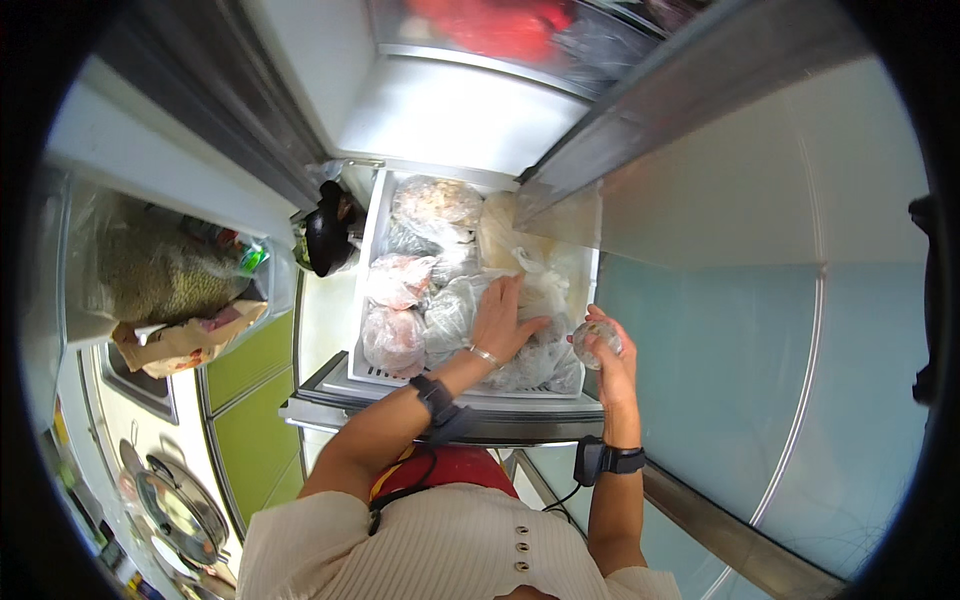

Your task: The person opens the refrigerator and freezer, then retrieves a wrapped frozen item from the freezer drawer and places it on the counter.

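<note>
A white pull-out refrigerator drawer (365, 281) full of plastic-bagged food is in front of me. My left hand (501, 319) rests on the bags near the drawer's middle, fingers flat and thumb spread, gripping nothing that I can make out. Under and beside it are a clear plastic bag (450, 315) and a whitish knotted bag (546, 289). Just past the drawer's right wall, my right hand (621, 367) holds a small round translucent object (598, 341); its exact kind is unclear. Bags of pinkish food (394, 337) sit at the near left, and a bag of pale pieces (437, 199) at the far left.
The open refrigerator door (180, 142) stands on the left, its bin holding a bagged bumpy green item (161, 277) and a paper bag (191, 341). A glossy pale-blue panel (720, 337) rises close on the right. A lidded pan (184, 510) stands on the counter.
</note>
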Available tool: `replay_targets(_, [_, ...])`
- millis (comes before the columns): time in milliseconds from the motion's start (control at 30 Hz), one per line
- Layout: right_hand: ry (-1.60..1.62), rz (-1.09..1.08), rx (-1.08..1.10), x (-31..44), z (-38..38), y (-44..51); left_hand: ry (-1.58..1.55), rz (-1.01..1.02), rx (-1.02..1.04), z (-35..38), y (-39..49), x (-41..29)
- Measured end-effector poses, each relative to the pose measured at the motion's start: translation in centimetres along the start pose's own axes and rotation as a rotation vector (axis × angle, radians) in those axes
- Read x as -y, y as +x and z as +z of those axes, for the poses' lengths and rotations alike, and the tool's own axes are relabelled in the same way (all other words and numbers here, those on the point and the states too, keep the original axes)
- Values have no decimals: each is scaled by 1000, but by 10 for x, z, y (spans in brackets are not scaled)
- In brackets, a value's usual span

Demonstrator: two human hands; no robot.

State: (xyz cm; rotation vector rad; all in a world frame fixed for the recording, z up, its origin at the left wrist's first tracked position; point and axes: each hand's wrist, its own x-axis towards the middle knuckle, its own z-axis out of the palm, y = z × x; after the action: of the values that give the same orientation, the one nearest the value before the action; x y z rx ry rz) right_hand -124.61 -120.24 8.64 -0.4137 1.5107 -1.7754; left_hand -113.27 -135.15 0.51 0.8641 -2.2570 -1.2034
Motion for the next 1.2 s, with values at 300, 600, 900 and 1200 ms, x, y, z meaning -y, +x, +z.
replay_targets(300, [-1135,-130,-33,-64,8,-37,32,-253,-175,73,39,27])
replay_targets(600, [-1287,-124,-234,-58,16,-72,-734,-1013,-377,9,68,-17])
replay_targets(900, [-1039,50,-209,-56,-18,-65,-1107,-871,37,-102,85,30])
replay_targets(1200, [-999,54,-129,-86,-30,-22,-1442,-856,211,-105,6,-37])
